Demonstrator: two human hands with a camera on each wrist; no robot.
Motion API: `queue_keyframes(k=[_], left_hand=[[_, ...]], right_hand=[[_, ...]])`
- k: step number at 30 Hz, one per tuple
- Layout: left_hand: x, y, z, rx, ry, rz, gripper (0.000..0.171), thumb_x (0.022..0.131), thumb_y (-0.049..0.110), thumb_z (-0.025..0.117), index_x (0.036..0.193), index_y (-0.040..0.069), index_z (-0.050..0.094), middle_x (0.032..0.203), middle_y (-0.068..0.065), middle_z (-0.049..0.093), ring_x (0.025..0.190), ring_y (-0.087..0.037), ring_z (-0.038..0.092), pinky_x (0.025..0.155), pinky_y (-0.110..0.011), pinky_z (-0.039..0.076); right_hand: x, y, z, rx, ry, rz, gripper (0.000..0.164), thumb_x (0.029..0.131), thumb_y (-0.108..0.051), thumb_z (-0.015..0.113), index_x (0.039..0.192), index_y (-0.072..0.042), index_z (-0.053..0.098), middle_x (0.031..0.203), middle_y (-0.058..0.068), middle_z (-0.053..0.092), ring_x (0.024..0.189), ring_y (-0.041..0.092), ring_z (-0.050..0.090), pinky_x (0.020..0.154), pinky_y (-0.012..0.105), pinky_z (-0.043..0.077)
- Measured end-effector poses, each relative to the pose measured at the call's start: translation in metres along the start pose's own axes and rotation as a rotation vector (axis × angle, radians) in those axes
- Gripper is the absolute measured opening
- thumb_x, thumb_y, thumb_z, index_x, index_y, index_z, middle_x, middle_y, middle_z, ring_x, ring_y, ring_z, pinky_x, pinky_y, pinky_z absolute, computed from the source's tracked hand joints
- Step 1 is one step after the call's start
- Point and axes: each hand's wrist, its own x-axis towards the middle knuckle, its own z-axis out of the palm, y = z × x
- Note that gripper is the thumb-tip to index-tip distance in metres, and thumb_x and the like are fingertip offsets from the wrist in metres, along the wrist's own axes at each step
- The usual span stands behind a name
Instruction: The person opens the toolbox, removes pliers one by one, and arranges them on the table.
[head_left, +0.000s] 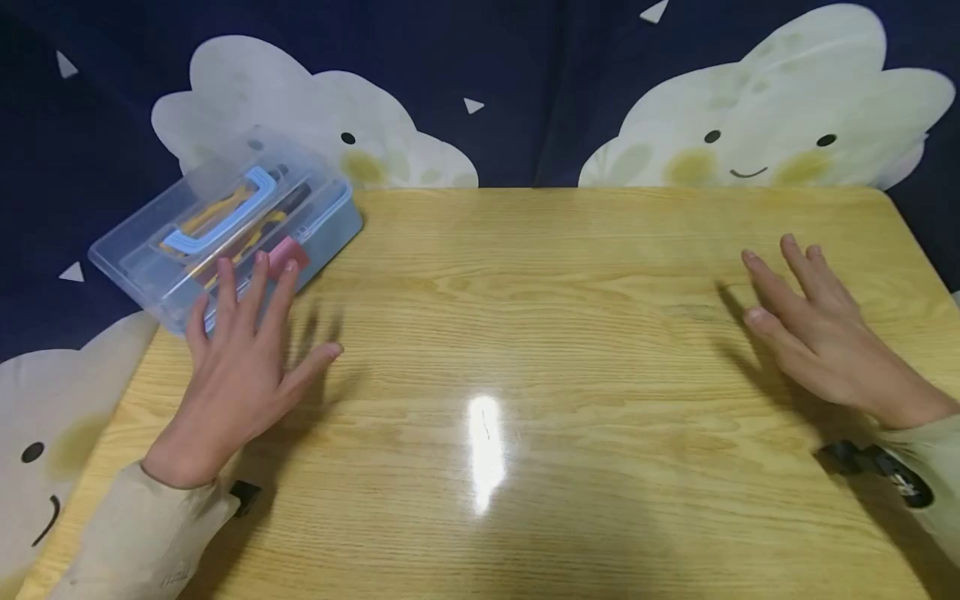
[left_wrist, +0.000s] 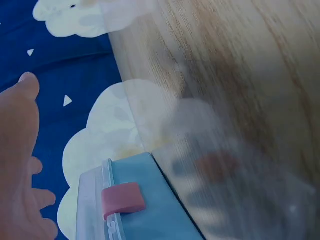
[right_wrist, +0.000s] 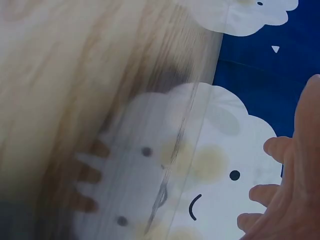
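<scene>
A light-blue storage box [head_left: 330, 229] with a clear lid, a blue carry handle [head_left: 225, 218] and a pink latch [head_left: 287, 254] stands at the table's back left corner. Yellow and dark items show through its lid. My left hand [head_left: 243, 367] is spread, its fingertips overlapping the front of the box in the head view. In the left wrist view the hand is apart from the box's pink latch [left_wrist: 123, 198]. Over on the right side, my right hand [head_left: 821, 337] hovers above the table with its fingers extended and holds nothing.
The wood-grain table [head_left: 540, 333] is glossy and reflects a bright light near its middle. A dark blue cloth [head_left: 525, 92] with smiling white clouds hangs behind it and down its left side. A dark wrist strap piece [head_left: 892, 475] sits at the right sleeve.
</scene>
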Motion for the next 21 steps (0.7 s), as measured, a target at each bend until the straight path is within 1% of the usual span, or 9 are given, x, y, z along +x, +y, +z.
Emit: queue_keyframes(k=[4, 6, 8, 10, 13, 17, 21], left_hand=[[0.003, -0.001, -0.001, -0.028, 0.083, -0.007, 0.093, 0.095, 0.067, 0.06, 0.168, 0.029, 0.014, 0.176, -0.015, 0.008, 0.163, -0.039, -0.01, 0.126, -0.075, -0.003], [0.003, -0.002, -0.001, -0.044, 0.121, 0.0, 0.094, 0.094, 0.072, 0.057, 0.167, 0.032, 0.015, 0.175, -0.016, 0.011, 0.164, -0.04, -0.008, 0.126, -0.075, -0.003], [0.004, -0.003, 0.0, -0.054, 0.159, 0.011, 0.096, 0.092, 0.08, 0.05, 0.167, 0.03, 0.018, 0.175, -0.017, 0.013, 0.163, -0.042, -0.006, 0.125, -0.076, -0.001], [0.004, -0.004, 0.001, -0.056, 0.201, 0.02, 0.101, 0.089, 0.087, 0.042, 0.167, 0.025, 0.022, 0.174, -0.018, 0.015, 0.163, -0.045, -0.003, 0.125, -0.077, 0.0], [0.005, -0.006, 0.002, -0.06, 0.265, 0.015, 0.109, 0.087, 0.093, 0.035, 0.165, 0.017, 0.026, 0.174, -0.019, 0.017, 0.162, -0.047, -0.001, 0.124, -0.076, 0.003], [0.007, -0.009, 0.002, -0.086, 0.349, 0.005, 0.108, 0.088, 0.091, 0.038, 0.163, 0.014, 0.029, 0.175, -0.015, 0.017, 0.162, -0.048, 0.0, 0.123, -0.074, 0.003], [0.01, -0.011, 0.0, -0.125, 0.395, 0.012, 0.107, 0.088, 0.089, 0.042, 0.162, 0.013, 0.03, 0.175, -0.014, 0.017, 0.161, -0.05, 0.0, 0.121, -0.075, 0.003]], right_hand=[[0.004, -0.001, 0.001, 0.064, 0.005, -0.001, 0.063, 0.112, -0.026, 0.041, 0.168, -0.027, 0.012, 0.175, 0.012, -0.012, 0.16, 0.041, -0.021, 0.124, 0.076, -0.014], [0.007, -0.003, 0.002, 0.092, 0.009, -0.004, 0.063, 0.112, -0.026, 0.041, 0.167, -0.028, 0.013, 0.176, 0.012, -0.011, 0.161, 0.041, -0.02, 0.123, 0.077, -0.014], [0.01, -0.004, 0.003, 0.111, 0.01, -0.007, 0.063, 0.112, -0.025, 0.041, 0.167, -0.029, 0.013, 0.176, 0.011, -0.011, 0.161, 0.041, -0.019, 0.122, 0.079, -0.013], [0.013, -0.006, 0.005, 0.12, 0.013, -0.005, 0.063, 0.112, -0.026, 0.041, 0.167, -0.03, 0.013, 0.176, 0.01, -0.011, 0.161, 0.041, -0.018, 0.122, 0.08, -0.011], [0.016, -0.007, 0.006, 0.123, 0.014, 0.009, 0.062, 0.112, -0.028, 0.04, 0.167, -0.03, 0.012, 0.176, 0.01, -0.011, 0.161, 0.042, -0.017, 0.122, 0.082, -0.008], [0.021, -0.009, 0.008, 0.127, 0.023, 0.021, 0.061, 0.112, -0.03, 0.038, 0.168, -0.03, 0.012, 0.176, 0.011, -0.009, 0.162, 0.045, -0.012, 0.121, 0.083, -0.003], [0.025, -0.013, 0.01, 0.139, 0.039, 0.027, 0.06, 0.113, -0.031, 0.037, 0.167, -0.03, 0.013, 0.176, 0.011, -0.007, 0.16, 0.051, -0.004, 0.12, 0.084, 0.004]])
